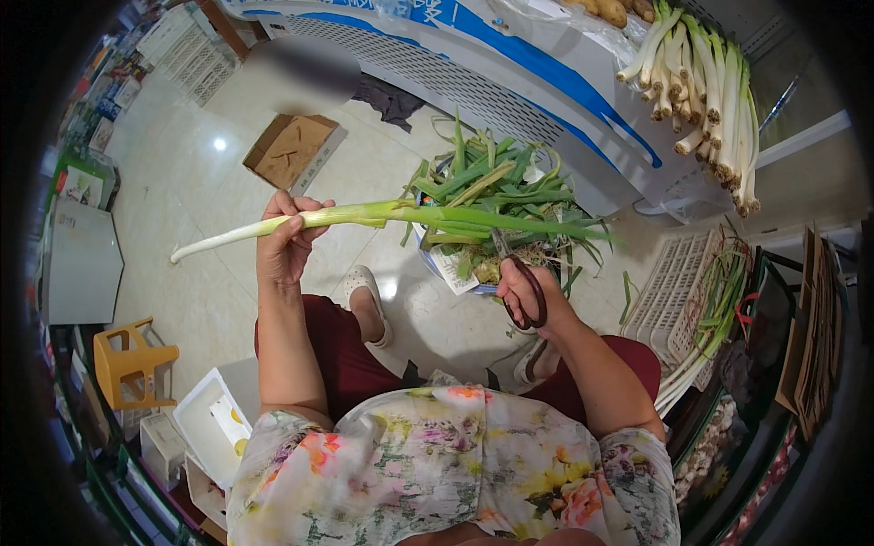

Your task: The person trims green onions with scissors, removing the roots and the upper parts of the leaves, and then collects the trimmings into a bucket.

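My left hand (pixel 290 233) is closed around the pale stalk of a long green onion (pixel 350 216). The onion lies nearly level, its white root end to the left and its green leaves reaching right. My right hand (pixel 532 293) grips the dark handles of a pair of scissors (pixel 529 314), whose blades point up toward the leaves. Whether the blades touch the leaves I cannot tell. Beneath the leaf end is a heap of green onion trimmings (pixel 487 176), with roots and leaves piled over a container that is mostly hidden.
Trimmed green onions (pixel 706 91) lie bundled on a ledge at the upper right. More long onions rest by a white plastic basket (pixel 669 287) on the right. On the floor stand an open cardboard box (pixel 320 150), an orange stool (pixel 134 362) and a white box (pixel 196 414).
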Tool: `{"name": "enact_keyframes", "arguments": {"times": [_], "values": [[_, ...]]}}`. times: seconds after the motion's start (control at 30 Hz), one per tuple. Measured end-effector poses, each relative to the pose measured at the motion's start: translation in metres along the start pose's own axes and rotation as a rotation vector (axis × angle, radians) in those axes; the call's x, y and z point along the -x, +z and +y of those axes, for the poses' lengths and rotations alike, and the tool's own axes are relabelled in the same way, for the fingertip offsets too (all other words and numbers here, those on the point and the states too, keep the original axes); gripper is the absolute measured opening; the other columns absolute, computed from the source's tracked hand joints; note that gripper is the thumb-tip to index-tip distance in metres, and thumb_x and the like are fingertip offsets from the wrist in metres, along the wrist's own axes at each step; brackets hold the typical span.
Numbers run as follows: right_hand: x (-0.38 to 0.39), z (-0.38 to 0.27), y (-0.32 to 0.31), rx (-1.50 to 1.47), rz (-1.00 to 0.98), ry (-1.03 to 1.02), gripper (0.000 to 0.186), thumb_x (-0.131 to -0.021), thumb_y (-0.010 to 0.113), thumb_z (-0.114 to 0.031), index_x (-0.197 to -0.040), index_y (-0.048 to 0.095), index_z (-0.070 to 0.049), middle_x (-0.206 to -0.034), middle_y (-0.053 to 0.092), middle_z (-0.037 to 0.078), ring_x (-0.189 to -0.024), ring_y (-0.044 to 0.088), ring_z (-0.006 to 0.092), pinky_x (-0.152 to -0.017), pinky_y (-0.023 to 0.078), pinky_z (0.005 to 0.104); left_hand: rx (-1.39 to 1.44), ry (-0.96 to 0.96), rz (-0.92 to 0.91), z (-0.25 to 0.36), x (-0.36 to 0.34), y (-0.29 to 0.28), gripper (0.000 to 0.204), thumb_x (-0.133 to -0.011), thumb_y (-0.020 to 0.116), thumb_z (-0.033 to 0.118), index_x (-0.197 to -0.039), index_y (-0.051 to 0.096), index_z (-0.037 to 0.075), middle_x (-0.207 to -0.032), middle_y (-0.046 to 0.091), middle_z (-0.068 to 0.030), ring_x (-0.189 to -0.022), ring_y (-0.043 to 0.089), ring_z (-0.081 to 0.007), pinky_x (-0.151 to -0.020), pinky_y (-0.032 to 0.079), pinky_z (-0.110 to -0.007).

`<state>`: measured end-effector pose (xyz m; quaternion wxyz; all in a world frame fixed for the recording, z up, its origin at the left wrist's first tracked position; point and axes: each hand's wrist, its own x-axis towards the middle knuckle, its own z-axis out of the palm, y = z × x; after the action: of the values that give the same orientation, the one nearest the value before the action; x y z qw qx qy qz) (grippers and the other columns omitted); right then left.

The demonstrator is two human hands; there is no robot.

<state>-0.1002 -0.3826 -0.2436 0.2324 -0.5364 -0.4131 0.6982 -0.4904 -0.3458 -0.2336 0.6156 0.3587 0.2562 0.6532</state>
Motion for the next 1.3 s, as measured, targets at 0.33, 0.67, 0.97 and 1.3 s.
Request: {"name": "enact_keyframes", "arguments": {"times": [0.33, 0.67, 0.97, 1.3], "values": [[0.000, 0.036, -0.007, 0.129, -0.128, -0.143, 0.060, -0.096, 0.045, -0.063, -0.110, 0.054, -0.005, -0.086, 0.051, 0.002, -0.078, 0.052, 0.0114, -0.071, 0.044, 0.0262, -0.033, 0.076, 0.063, 0.015, 0.008, -0.015, 0.014, -0.087, 0.062, 0.000, -0.086, 0.049, 0.004, -0.100, 0.067, -0.0190, -0.109, 0.065, -0.0376, -0.087, 0.062, -0.042], [0.011, 0.004, -0.003, -0.120, -0.043, -0.041, 0.061, -0.097, 0.047, -0.061, -0.087, 0.057, -0.002, -0.064, 0.049, 0.001, -0.051, 0.049, 0.0118, -0.048, 0.042, 0.0266, -0.092, 0.066, 0.022, 0.021, 0.021, -0.010, 0.014, -0.088, 0.063, 0.003, -0.090, 0.049, 0.005, -0.097, 0.066, -0.0144, -0.109, 0.065, -0.0336, -0.093, 0.057, -0.043], [0.017, -0.003, -0.009, -0.007, 0.096, -0.088, 0.060, -0.096, 0.048, -0.062, -0.080, 0.057, -0.004, -0.057, 0.047, 0.000, -0.042, 0.044, 0.0121, -0.040, 0.036, 0.0265, -0.540, 0.367, 0.339, 0.162, 0.002, 0.017, 0.020, -0.094, 0.056, 0.005, -0.112, 0.049, 0.007, -0.093, 0.059, -0.0083, -0.078, 0.060, -0.0185, -0.078, 0.052, -0.034], [0.020, 0.007, -0.024, 0.643, 0.446, -1.008, 0.036, -0.090, 0.069, -0.034, -0.087, 0.055, -0.001, -0.065, 0.055, 0.011, -0.058, 0.055, 0.0336, -0.056, 0.046, 0.0409, -1.346, 0.078, 0.068, 0.147, 0.078, 0.102, 0.030, -0.093, 0.068, 0.015, -0.119, 0.064, 0.003, -0.085, 0.059, 0.0012, -0.075, 0.050, -0.0063, -0.066, 0.046, -0.025]]}}
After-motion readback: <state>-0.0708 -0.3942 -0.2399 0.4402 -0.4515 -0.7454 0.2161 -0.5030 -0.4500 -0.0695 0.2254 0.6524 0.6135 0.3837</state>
